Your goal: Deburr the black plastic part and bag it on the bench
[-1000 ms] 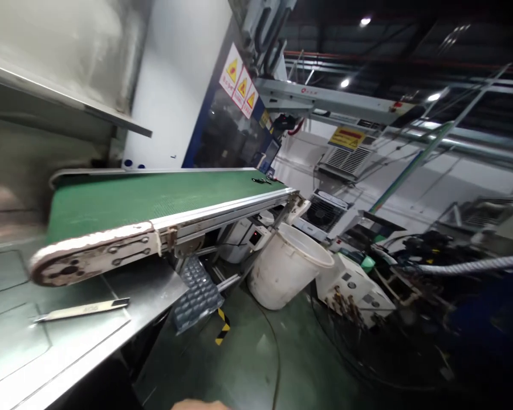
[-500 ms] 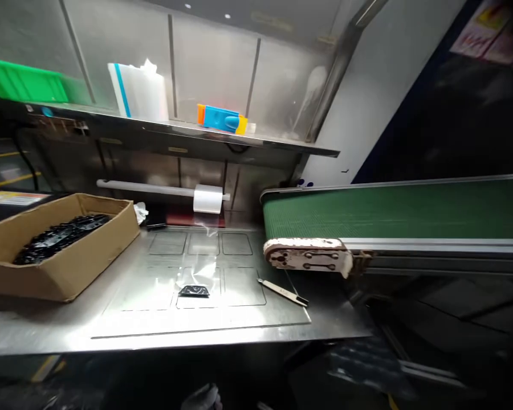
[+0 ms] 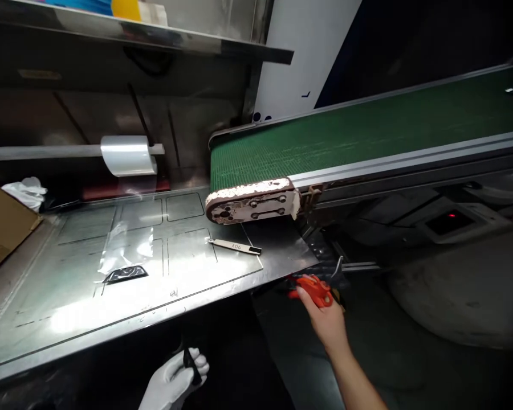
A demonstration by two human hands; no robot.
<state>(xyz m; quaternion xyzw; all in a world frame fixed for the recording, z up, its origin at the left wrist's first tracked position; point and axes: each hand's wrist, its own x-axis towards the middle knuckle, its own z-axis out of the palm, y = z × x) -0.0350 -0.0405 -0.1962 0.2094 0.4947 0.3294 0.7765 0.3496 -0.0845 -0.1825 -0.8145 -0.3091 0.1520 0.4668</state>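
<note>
My left hand (image 3: 177, 378), in a white glove, is below the table's front edge with its fingers closed around a small, slim black piece (image 3: 191, 367). My right hand (image 3: 327, 319) is bare and reaches forward at the table's right corner. It grips an orange-red tool (image 3: 314, 290) that looks to have a looped handle; its exact kind is unclear. On the table, a black part in clear plastic film (image 3: 126, 274) lies on the marked sheet. To its right rests a pale, slim-handled tool (image 3: 237, 246) marked A06.
A green conveyor belt (image 3: 325, 142) runs off to the right behind the metal table (image 3: 288, 259). A roll of clear film (image 3: 128, 155) hangs on a rod at the back. A cardboard box (image 3: 6, 222) stands at the left, and a shelf (image 3: 188, 42) crosses above.
The view has swung right and closer. My left hand has risen further into view, showing the black piece. My right hand has come into view with the orange-red tool.
</note>
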